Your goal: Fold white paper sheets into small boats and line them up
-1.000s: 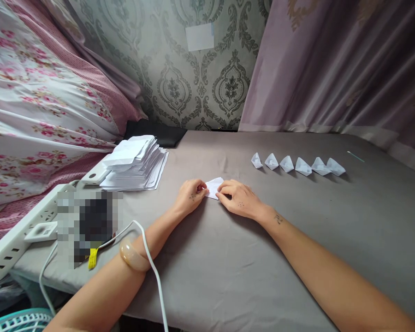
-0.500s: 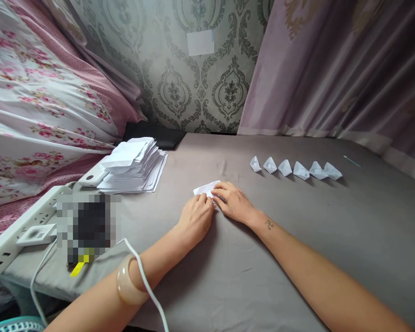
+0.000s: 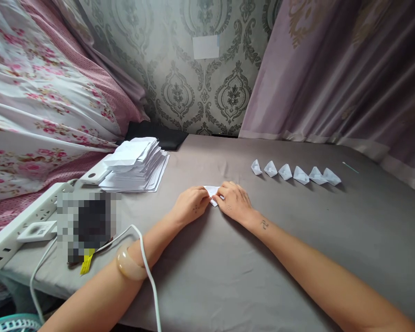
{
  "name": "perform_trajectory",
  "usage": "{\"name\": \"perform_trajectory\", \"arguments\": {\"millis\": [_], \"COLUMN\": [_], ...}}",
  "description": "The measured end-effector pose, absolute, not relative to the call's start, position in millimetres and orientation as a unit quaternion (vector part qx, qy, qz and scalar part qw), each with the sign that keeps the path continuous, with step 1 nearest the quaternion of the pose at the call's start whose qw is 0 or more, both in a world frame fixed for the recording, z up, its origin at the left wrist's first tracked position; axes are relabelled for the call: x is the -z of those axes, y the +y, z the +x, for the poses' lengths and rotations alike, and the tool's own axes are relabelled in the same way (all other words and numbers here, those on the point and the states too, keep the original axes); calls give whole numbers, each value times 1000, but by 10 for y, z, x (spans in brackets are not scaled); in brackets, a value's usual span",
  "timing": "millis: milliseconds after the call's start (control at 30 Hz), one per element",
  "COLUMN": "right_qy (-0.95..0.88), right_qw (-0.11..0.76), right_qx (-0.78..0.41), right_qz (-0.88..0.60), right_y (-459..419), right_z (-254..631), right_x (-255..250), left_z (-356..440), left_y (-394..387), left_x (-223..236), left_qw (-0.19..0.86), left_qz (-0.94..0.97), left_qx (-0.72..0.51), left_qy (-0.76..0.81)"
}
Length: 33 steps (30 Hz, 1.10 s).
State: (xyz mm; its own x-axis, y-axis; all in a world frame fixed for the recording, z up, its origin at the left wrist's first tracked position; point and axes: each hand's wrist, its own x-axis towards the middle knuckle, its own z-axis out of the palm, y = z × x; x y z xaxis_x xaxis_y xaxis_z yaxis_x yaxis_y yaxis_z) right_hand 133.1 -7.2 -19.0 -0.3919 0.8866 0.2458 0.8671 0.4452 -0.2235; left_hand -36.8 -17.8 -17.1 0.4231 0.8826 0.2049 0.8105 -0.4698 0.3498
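A small piece of folded white paper (image 3: pixel 212 191) lies on the grey-covered table between my two hands. My left hand (image 3: pixel 193 203) pinches its left side, fingers curled together. On the right side, my right hand (image 3: pixel 234 199) presses and grips the paper with thumb and fingers closed. Both hands hide much of its outline. Farther back on the right, several folded paper boats (image 3: pixel 301 175) stand in a row. To the left rests a tall stack of white paper (image 3: pixel 134 168).
A white power strip (image 3: pixel 31 223) with a plugged-in charger (image 3: pixel 38 231) runs along the left edge. Its white cable (image 3: pixel 147 263) crosses my left forearm. A blurred dark object (image 3: pixel 94 221) lies nearby. A thin stick (image 3: pixel 350 167) is at the far right.
My left hand has shifted left and turned, moving from the paper's near edge to its left side. The paper has turned and now points toward me. The view has tilted slightly.
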Motion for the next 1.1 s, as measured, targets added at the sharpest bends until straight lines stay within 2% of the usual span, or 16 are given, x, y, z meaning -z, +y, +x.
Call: {"name": "perform_trajectory", "arguments": {"millis": [200,300,500,833,1100], "right_qy": [-768,-765,-779,-794,-827], "right_qw": [261,256,242,271,233], "right_qx": [-103,-116,-155,-163,-147], "right_qz": [-575,-579,-558,-519,-490], "right_y": [64,91,120,141,101], "right_z": [1449,1493,1549,1575,1593], "right_x": [336,347,322,315,249], "left_z": [-385,-447,-521,-535,-545], "left_y": [9,77,183,152,165], "left_x": [284,260,225,276,245], "left_qw": [172,229,317,302,289], "left_qz": [791,760,733,741,789], "left_qx": [-254,-286,-267,-301,-271], "left_qy": [529,537,539,519,470]}}
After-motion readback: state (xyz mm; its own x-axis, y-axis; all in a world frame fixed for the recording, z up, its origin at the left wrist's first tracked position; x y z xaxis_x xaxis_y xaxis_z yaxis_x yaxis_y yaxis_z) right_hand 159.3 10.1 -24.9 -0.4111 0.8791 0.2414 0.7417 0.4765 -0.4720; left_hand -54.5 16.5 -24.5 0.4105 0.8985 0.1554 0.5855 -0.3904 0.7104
